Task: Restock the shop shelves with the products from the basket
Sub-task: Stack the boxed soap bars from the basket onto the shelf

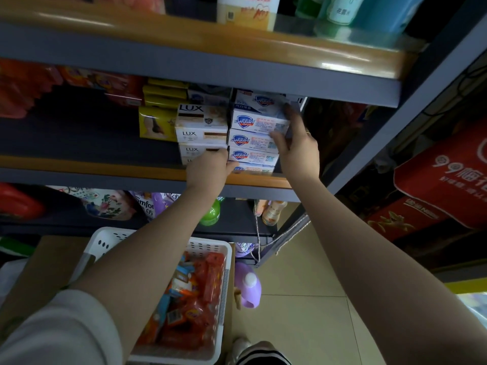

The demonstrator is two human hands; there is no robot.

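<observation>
On the middle shelf [110, 172] stands a stack of white Safeguard soap boxes [253, 155] beside a stack of Lux soap boxes [201, 127]. My right hand [296, 143] grips the top Safeguard box [259, 122] at its right end, thumb on the front. My left hand [209, 169] rests against the lower Lux boxes and the foot of the Safeguard stack, fingers hidden behind the knuckles. The white plastic basket [224, 262] sits below on a brown box, holding several red and orange packets [189, 306].
Yellow boxes [156, 125] stand left of the Lux stack, red packs [23, 88] at the far left. Bottles fill the top shelf [250, 11]. Lower shelf has refill pouches and a green bottle [210, 214]. A purple bottle [249, 284] lies by the basket. Red bags [448, 180] hang on the right.
</observation>
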